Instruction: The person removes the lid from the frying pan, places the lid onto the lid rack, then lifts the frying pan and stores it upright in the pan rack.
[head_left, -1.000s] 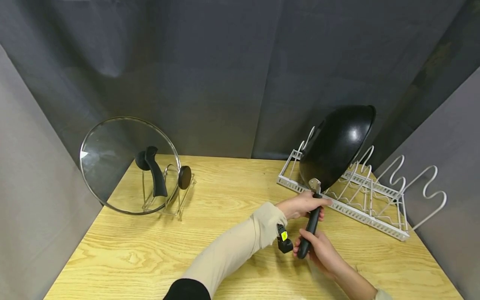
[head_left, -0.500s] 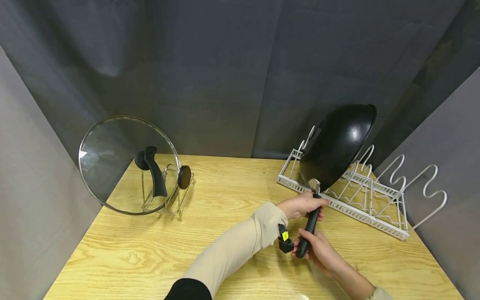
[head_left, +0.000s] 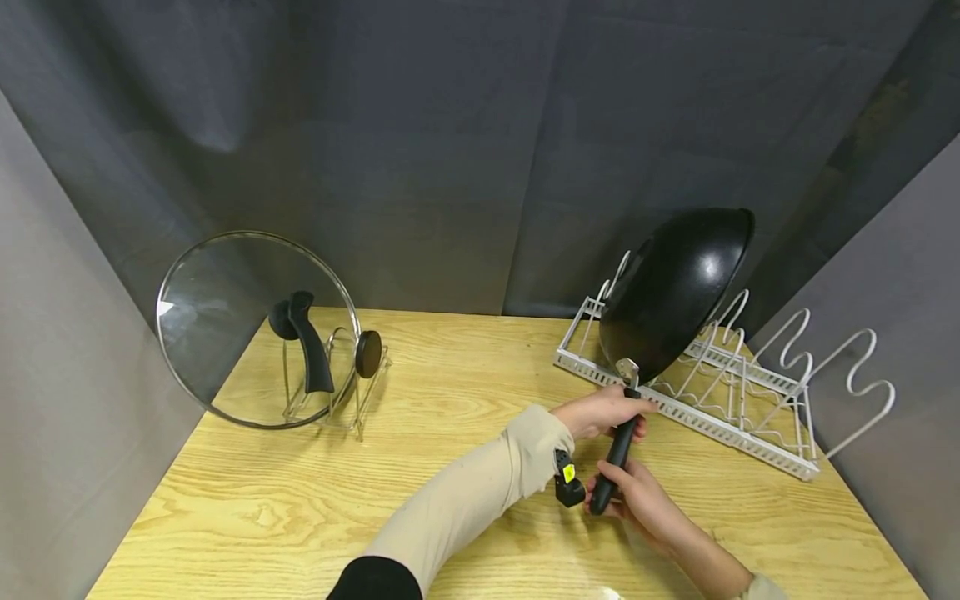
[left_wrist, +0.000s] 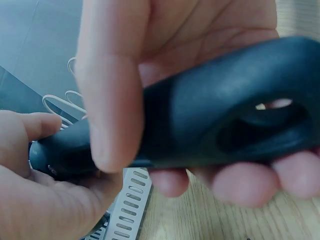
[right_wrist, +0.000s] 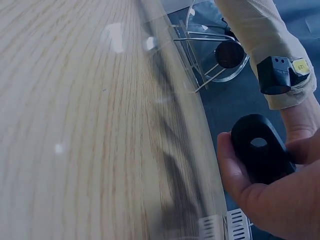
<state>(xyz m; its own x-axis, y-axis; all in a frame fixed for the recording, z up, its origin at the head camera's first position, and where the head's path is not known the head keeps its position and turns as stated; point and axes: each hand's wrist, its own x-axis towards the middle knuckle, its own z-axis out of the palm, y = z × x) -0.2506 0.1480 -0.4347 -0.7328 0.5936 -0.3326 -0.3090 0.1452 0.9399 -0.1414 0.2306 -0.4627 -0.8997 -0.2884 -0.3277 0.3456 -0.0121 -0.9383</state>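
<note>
Seating wok [head_left: 675, 292] in rack [head_left: 720, 417], L hand [head_left: 600, 411] + R hand [head_left: 637, 500] both wrapped round handle [head_left: 615, 454]; next prob needs steady lowering btwn wires.

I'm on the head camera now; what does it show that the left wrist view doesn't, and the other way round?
Only the head view shows the black wok tilted in the white rack, and the glass lid on its stand at the table's left. Only the left wrist view shows the hanging hole at the handle's end, close up. Both show the left hand and right hand gripping the handle.
</note>
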